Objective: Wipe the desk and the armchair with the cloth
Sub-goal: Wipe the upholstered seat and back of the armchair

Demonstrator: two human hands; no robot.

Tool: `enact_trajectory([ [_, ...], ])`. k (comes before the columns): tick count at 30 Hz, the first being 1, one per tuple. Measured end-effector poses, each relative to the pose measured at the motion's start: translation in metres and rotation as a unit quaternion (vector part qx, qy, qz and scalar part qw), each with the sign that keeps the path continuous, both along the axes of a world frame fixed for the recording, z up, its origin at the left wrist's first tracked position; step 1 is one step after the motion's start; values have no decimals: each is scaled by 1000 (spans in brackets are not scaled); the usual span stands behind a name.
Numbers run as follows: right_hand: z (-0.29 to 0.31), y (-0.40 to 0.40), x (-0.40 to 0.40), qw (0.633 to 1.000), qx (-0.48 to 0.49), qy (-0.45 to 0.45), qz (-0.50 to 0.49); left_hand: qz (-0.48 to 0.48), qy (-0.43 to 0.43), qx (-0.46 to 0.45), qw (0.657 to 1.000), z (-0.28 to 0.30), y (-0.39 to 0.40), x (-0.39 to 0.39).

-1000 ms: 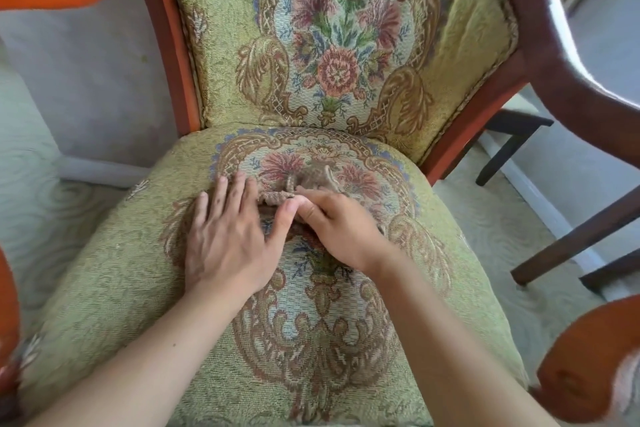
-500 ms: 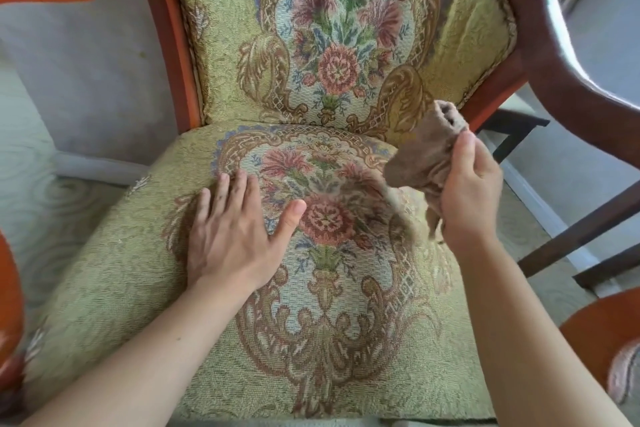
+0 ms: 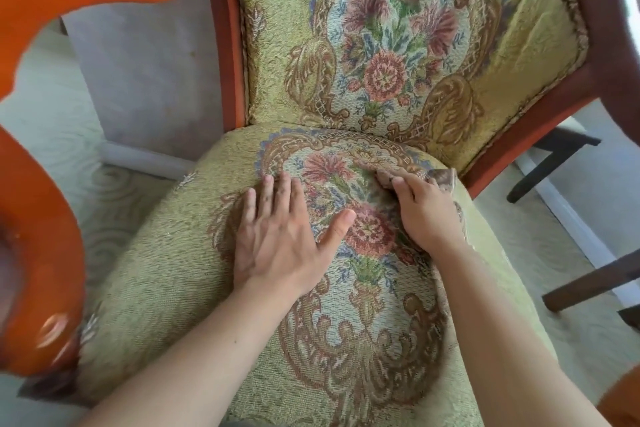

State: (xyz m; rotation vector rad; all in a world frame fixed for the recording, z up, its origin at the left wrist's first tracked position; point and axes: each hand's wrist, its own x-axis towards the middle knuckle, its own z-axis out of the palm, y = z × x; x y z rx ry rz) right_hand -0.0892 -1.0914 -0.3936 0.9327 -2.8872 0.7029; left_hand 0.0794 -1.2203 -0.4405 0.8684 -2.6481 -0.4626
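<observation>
The person leans over the armchair (image 3: pixel 398 305), both hands on its flowered seat. The left hand (image 3: pixel 280 239) lies flat on the seat cushion, fingers straight and a little spread, thumb out to the side, holding nothing. The right hand (image 3: pixel 422 215) rests further back and to the right, fingers bent down onto the brown cloth (image 3: pixel 445 178), pressing it against the seat near the backrest; only a corner of the cloth shows past the fingers. The orange-brown wooden armrest (image 3: pixel 38 236) curves along the left edge.
</observation>
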Motion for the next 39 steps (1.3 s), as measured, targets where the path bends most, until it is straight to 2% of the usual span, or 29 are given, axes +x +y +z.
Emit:
enact_trajectory([
  [9, 2, -57, 49, 984, 18, 13, 176, -4, -1, -5, 1000, 6, 0, 2],
  [11, 0, -56, 51, 981, 24, 10, 193, -7, 2, -8, 1000, 7, 0, 4],
  [18, 3, -22, 57, 975, -46, -13, 216, -19, 17, 5, 1000, 7, 0, 9],
  [21, 12, -3, 55, 971, -108, -113, 183, -20, 16, 6, 1000, 7, 0, 9],
  [25, 38, 26, 41, 923, -267, -265, 78, -23, 8, 9, 1000, 6, -1, 8],
  [27, 50, 35, 27, 915, -324, -240, 5, -23, 3, 10, 1000, 6, -2, 7],
  [30, 53, 42, 5, 912, -386, -98, -101, -23, -8, 5, 1000, 4, -4, 5],
  [33, 42, 41, -10, 926, -329, 44, -181, -41, 0, 9, 999, 4, -5, 6],
  [35, 30, 29, -11, 952, -248, 36, -178, -62, 3, 14, 998, 6, -6, 8],
  [37, 18, 11, -7, 979, -153, -1, -133, -78, 13, 28, 997, 9, -8, 12],
  [39, 13, -11, -2, 996, -41, 12, -82, -77, 33, 69, 994, 12, -14, 20],
])
